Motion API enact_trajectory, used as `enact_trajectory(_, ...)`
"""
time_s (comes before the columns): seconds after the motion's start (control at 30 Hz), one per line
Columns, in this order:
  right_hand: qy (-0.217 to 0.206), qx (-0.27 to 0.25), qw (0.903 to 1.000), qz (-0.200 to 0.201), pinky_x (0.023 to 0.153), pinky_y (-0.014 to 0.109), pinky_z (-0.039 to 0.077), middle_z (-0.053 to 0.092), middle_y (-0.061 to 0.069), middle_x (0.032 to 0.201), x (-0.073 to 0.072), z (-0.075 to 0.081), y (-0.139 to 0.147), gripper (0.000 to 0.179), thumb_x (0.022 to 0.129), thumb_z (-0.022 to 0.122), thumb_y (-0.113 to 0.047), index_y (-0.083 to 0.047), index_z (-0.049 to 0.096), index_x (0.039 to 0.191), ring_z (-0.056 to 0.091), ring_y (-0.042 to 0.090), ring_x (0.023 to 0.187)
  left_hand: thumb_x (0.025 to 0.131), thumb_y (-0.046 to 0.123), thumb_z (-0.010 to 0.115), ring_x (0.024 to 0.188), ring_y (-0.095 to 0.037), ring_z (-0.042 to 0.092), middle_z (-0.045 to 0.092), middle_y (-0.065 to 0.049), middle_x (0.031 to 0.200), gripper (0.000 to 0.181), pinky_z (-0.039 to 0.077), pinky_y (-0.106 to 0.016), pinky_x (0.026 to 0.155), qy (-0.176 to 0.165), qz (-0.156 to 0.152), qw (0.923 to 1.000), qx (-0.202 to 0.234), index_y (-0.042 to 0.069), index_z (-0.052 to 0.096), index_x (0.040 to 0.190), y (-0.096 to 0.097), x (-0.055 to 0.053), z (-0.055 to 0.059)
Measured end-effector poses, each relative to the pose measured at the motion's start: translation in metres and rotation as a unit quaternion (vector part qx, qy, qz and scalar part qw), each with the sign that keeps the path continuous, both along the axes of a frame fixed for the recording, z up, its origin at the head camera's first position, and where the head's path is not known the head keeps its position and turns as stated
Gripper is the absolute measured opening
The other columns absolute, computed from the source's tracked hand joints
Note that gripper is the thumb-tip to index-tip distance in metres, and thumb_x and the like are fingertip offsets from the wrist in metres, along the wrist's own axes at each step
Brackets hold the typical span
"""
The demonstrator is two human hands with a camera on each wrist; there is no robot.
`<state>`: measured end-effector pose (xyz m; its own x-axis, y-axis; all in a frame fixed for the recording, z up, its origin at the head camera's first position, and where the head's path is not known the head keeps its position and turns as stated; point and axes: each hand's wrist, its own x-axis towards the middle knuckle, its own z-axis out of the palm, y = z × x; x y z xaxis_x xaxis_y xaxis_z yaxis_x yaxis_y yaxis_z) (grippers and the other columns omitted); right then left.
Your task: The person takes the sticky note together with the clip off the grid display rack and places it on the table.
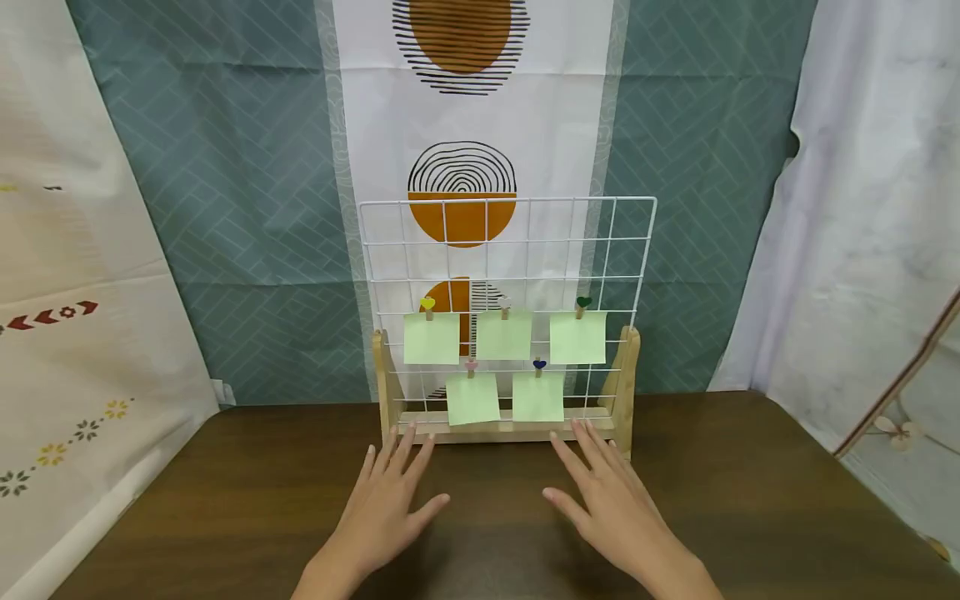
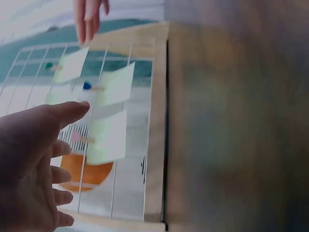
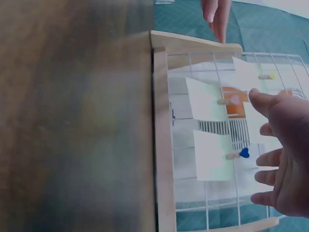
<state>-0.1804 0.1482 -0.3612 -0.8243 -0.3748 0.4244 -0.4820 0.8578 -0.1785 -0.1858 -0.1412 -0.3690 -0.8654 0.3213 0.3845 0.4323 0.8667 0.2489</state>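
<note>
A white wire grid (image 1: 528, 242) stands upright in a wooden base (image 1: 517, 433) on the brown table. Several pale green paper notes hang from it on small clothespins with heart tops. The upper row has a yellow-heart clip (image 1: 428, 305), a whitish one and a green-heart clip (image 1: 583, 303); the lower row has a pink-heart clip (image 1: 471, 367) and a blue-heart clip (image 2: 88, 85). My left hand (image 1: 386, 508) is in front of the base's left part, fingers spread and holding nothing. In front of its right part is my right hand (image 1: 611, 508), also spread and without anything in it.
Behind the grid hangs a teal cloth (image 1: 225, 208) with a white printed panel (image 1: 562, 108). A cream patterned cloth (image 1: 97, 250) borders the table (image 1: 495, 542) on the left, and a pale curtain (image 1: 862, 250) on the right.
</note>
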Motion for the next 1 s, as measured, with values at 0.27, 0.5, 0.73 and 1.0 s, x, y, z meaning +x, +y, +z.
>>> enact_trajectory(0.27,-0.027,-0.134,0.9907,-0.001,0.095,0.063,0.038,0.040,0.020,0.147,-0.017,0.006,-0.007,0.059,0.092,0.066,-0.029,-0.006,0.047,0.143,0.039,0.043,0.131,0.092,0.028,0.067,0.136,-0.047,0.027,0.029,-0.027,0.150,0.066,0.029,-0.063,0.103,-0.055,-0.009,0.9916,0.117,-0.001,0.041,0.144,-0.020,-0.019,0.001)
enact_trajectory(0.5,-0.057,-0.192,0.9793,0.026,0.101,0.058,0.036,0.045,0.019,0.143,-0.043,0.018,-0.026,0.053,0.093,0.065,-0.021,-0.003,0.049,0.140,0.040,0.039,0.131,0.094,0.020,0.064,0.135,-0.045,0.031,0.034,-0.027,0.148,0.063,0.029,-0.059,0.105,-0.083,-0.032,0.9833,0.159,-0.006,0.037,0.144,-0.022,-0.041,0.008)
enact_trajectory(0.73,-0.077,-0.238,0.9661,0.062,0.099,0.051,0.041,0.051,0.015,0.138,-0.061,0.027,-0.048,0.049,0.094,0.064,-0.019,-0.004,0.051,0.138,0.047,0.032,0.127,0.093,0.012,0.063,0.131,-0.043,0.038,0.042,-0.030,0.141,0.058,0.034,-0.056,0.103,-0.069,-0.024,0.9779,0.196,-0.010,0.039,0.141,-0.032,-0.058,0.028)
enact_trajectory(1.0,-0.108,-0.271,0.9521,0.092,0.098,0.048,0.043,0.052,0.015,0.137,-0.077,0.049,-0.060,0.048,0.096,0.061,-0.017,-0.001,0.049,0.139,0.053,0.031,0.122,0.096,0.012,0.057,0.119,-0.049,0.049,0.046,-0.033,0.135,0.053,0.043,-0.056,0.094,-0.071,-0.014,0.9683,0.239,-0.008,0.039,0.142,-0.043,-0.071,0.050)
